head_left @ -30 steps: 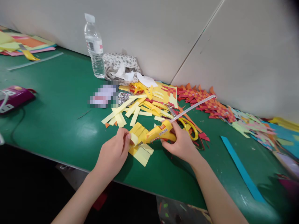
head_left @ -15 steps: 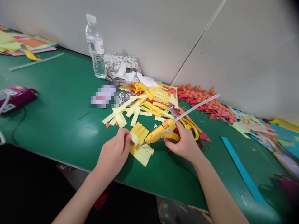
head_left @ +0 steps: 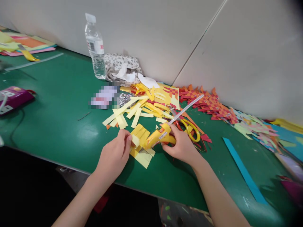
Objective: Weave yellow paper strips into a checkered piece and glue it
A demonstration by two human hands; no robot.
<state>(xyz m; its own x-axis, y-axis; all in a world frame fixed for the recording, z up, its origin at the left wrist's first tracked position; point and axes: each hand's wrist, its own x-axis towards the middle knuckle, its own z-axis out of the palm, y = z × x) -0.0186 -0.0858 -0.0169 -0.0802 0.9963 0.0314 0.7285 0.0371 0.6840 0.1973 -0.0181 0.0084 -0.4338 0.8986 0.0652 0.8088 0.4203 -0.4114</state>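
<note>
My right hand (head_left: 181, 145) is wrapped round a yellow hot glue gun (head_left: 158, 136), with a long translucent glue stick (head_left: 187, 108) standing out of its back end. The gun's nozzle end is over a small piece of woven yellow paper strips (head_left: 143, 157) and hides part of it. At the piece's left edge my left hand (head_left: 117, 151) pinches a folded-up pale yellow strip end (head_left: 135, 141) between thumb and finger. Loose yellow paper strips (head_left: 136, 117) lie just behind the piece. Yellow-handled scissors (head_left: 193, 130) rest beyond my right hand.
A water bottle (head_left: 95, 47) stands by the wall beside a patterned cloth pouch (head_left: 123, 64). Red-orange woven paper fish (head_left: 210, 102) line the back right. A blue strip (head_left: 243, 170) lies at right, a purple power-bank-like box (head_left: 16, 99) at left. The green table's (head_left: 71, 151) front edge runs close.
My right hand has moved the glue gun left and slightly down, bringing its nozzle over the woven piece. My left hand keeps its pinch on the strip.
</note>
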